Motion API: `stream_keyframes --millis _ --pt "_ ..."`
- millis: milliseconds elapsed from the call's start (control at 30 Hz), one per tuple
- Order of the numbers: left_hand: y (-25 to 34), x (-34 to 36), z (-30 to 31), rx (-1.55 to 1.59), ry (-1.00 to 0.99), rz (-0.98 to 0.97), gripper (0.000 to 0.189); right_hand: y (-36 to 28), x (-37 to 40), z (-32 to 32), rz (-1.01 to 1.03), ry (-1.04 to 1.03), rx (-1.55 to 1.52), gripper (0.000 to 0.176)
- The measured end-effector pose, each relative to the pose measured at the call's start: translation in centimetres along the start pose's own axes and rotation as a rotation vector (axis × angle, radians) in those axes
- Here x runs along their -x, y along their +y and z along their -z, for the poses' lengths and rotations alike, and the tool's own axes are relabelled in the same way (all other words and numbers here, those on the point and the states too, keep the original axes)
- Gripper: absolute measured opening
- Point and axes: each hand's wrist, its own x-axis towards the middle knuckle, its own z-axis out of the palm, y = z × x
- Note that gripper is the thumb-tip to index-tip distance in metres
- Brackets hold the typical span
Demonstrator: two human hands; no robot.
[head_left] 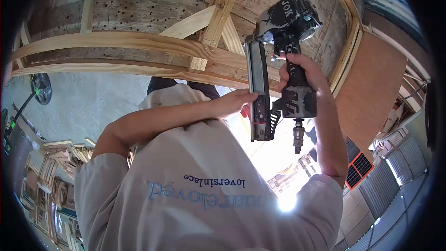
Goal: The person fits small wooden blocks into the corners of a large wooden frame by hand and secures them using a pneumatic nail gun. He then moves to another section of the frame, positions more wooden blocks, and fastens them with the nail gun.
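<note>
A black, scuffed nail gun (297, 95) is held up in front of my chest, with its head up and pale lettering on it. My right hand (304, 69) wraps around its grip, one finger close to the trigger. Against the lower part of its long, straight magazine (259, 81) my left hand (234, 103) closes, the thumb side on the rail and some fingertips hidden behind it. A metal air fitting (298, 135) sticks out from the base of the grip. Directly behind the tool runs a timber frame (134, 40).
A worn plywood panel (144, 7) full of small holes lies behind the frame. At right stands a brown board (369, 83). Stacked timber offcuts (58, 162) fill the lower left, and a black round-based object (42, 89) is on the concrete floor (97, 95).
</note>
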Motion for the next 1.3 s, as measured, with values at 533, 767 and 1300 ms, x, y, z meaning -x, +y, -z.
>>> stream_keyframes --millis 533,767,1300 --pt "-0.8 0.7 0.7 -0.067 -0.041 0.017 0.039 0.4 0.0 -0.7 -0.067 0.010 -0.126 0.021" --pt "0.7 1.8 1.2 -0.084 -0.007 0.074 0.041 1.3 1.1 -1.1 0.092 -0.049 -0.162 0.024" --pt "14.1 7.8 2.5 0.502 -0.001 0.294 0.035 6.4 -1.5 -1.5 0.351 -0.286 -0.979 0.050"
